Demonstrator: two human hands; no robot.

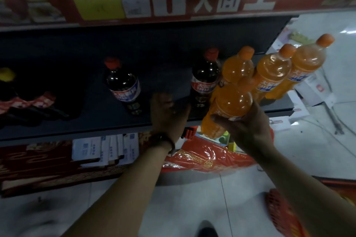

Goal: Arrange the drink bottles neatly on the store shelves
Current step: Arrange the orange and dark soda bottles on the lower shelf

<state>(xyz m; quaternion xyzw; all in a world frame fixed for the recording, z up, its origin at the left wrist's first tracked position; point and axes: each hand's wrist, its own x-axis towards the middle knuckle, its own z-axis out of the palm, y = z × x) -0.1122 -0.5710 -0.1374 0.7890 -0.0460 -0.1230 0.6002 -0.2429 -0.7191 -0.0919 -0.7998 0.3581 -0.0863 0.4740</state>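
- Evidently the stocking step is in hand: the dark shelf (77, 121) is only partly filled, with wide gaps in its row.
- At nine o'clock of the view, a yellow-capped bottle (6, 74) sits in deep shadow; its upright or tilted pose cannot be told.
- Toward ten o'clock of the left hand stands the first dark bottle (123, 84), well apart from its neighbours.
- The left hand (167, 113) reaches over the shelf's front edge into the gap between the two dark bottles. It is blurred, so whether its fingers are spread or curled cannot be told; no bottle shows in it.
- At one o'clock of that hand, the second dark bottle (205, 81) stands just beside the orange group.
- The right hand (244, 123) grips the held orange bottle (229, 106) round its lower body, thumb across the label, with its base out past the shelf's front edge.
- Behind it, from twelve to two o'clock, three orange bottles (271, 71) stand close together at the shelf's right end.
- The next move likely calls for setting the held bottle down upright in front of the orange group, label forward, without knocking the second dark bottle.
- The left hand seems placed to steady or shift the dark bottles so the row closes up.
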